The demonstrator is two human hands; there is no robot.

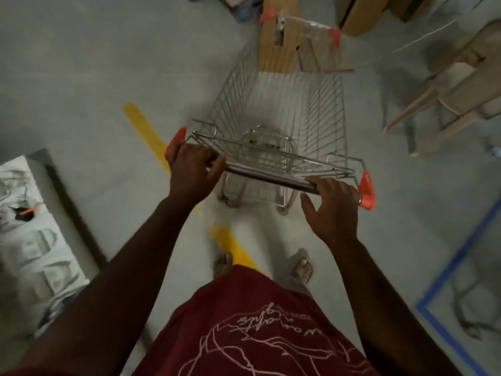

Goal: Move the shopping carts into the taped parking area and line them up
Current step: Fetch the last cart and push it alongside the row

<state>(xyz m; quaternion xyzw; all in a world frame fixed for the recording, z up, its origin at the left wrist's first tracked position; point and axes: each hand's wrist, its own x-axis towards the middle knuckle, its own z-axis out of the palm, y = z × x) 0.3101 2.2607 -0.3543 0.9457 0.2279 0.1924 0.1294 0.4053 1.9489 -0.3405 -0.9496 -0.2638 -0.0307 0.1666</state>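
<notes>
A silver wire shopping cart [287, 104] with orange corner caps stands in front of me on the grey floor, its basket empty. My left hand [189, 172] grips the left end of its dark handle bar [268, 177], fingers curled over it. My right hand [333, 204] rests on the right end of the bar, fingers laid over it and thumb spread out beside it. Blue tape [458, 256] marks a rectangle on the floor at the lower right. The picture is blurred by motion.
A yellow floor stripe [146, 131] runs diagonally under the cart's left side and past my feet. Cardboard boxes [279, 42] stand just beyond the cart's front. A wooden frame [450, 88] lies at the right. A low platform with clutter [32, 226] is at the left.
</notes>
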